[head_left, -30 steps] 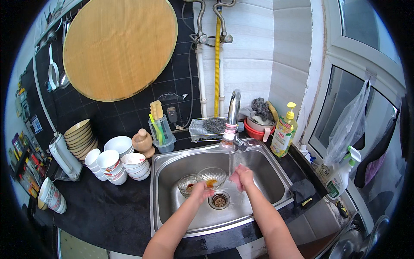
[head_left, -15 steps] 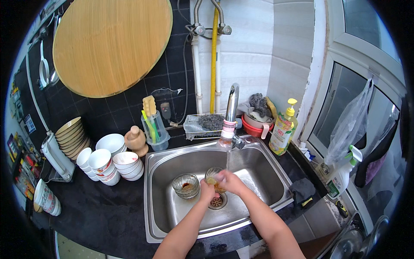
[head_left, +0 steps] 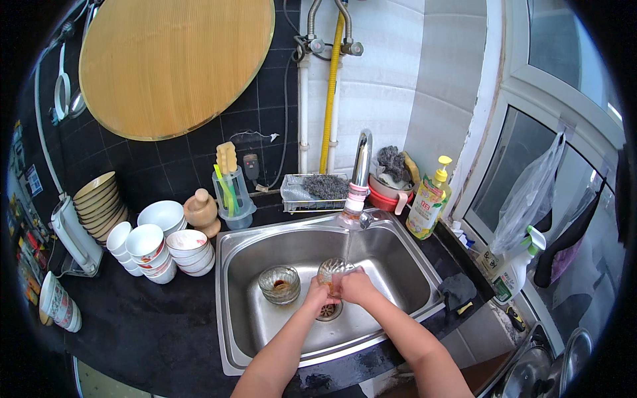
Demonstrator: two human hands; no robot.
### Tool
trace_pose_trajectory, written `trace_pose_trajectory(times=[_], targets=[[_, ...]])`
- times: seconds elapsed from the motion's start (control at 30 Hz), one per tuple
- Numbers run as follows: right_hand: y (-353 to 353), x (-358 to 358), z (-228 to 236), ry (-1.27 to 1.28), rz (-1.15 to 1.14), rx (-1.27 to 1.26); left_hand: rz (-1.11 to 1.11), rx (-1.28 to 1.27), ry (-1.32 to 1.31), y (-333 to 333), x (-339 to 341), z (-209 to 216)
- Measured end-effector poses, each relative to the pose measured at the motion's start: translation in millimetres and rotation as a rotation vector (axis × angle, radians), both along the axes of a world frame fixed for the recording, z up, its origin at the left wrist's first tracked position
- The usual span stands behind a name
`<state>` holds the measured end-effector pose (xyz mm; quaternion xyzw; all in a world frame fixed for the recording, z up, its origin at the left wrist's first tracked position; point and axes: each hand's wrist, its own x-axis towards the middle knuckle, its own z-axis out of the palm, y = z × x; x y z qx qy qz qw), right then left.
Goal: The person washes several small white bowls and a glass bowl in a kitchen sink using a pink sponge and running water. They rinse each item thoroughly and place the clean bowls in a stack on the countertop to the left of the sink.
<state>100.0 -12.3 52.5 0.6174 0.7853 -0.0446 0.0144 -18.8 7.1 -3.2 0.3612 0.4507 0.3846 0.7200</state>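
Both my hands are closed round a clear glass bowl [head_left: 334, 268] above the drain [head_left: 329, 311] of the steel sink [head_left: 225, 318]. My left hand [head_left: 320, 295] grips its near left side, and my right hand [head_left: 355, 285] holds its right side. A thin stream of water runs from the chrome faucet [head_left: 362, 162] down at the bowl's far edge. To the left of my hands, another ribbed glass bowl [head_left: 279, 285], perhaps a nested stack, stands on the sink floor with brown liquid in its bottom. My fingertips are partly hidden by the bowl and my hands.
Left of the sink stand stacked white bowls [head_left: 146, 245], brown bowls [head_left: 99, 205], a wooden mortar [head_left: 202, 211] and a utensil holder [head_left: 233, 199]. A soap bottle [head_left: 428, 202], red basin [head_left: 385, 198] and dark cloth [head_left: 458, 292] border its right side. A wire rack [head_left: 315, 189] sits behind.
The bowl in my hands has turned more upright, and my right hand has shifted from over it to its right side. The whole view has shifted slightly.
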Motion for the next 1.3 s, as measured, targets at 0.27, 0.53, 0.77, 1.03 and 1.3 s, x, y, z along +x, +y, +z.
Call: trace_pose_trajectory(times=[0.27, 0.53, 0.77, 1.03, 1.3], targets=[[17, 14, -30, 0.259, 0.112, 0.162, -0.082, -0.007, -0.107, 8, 1, -14], [8, 19, -36, 0.245, 0.093, 0.62, -0.291, 0.013, -0.102, 6, -6, -2], [8, 14, -24, 0.335, 0.22, 0.564, -0.483, -0.106, -0.048, 10, -9, -15], [18, 35, -44, 0.41, -0.516, 0.356, -0.082, 0.191, 0.099, 3, 5, -11], [21, 39, -66, 0.835, -0.364, -0.123, 0.083, 0.272, 0.19, 14, -2, -21]])
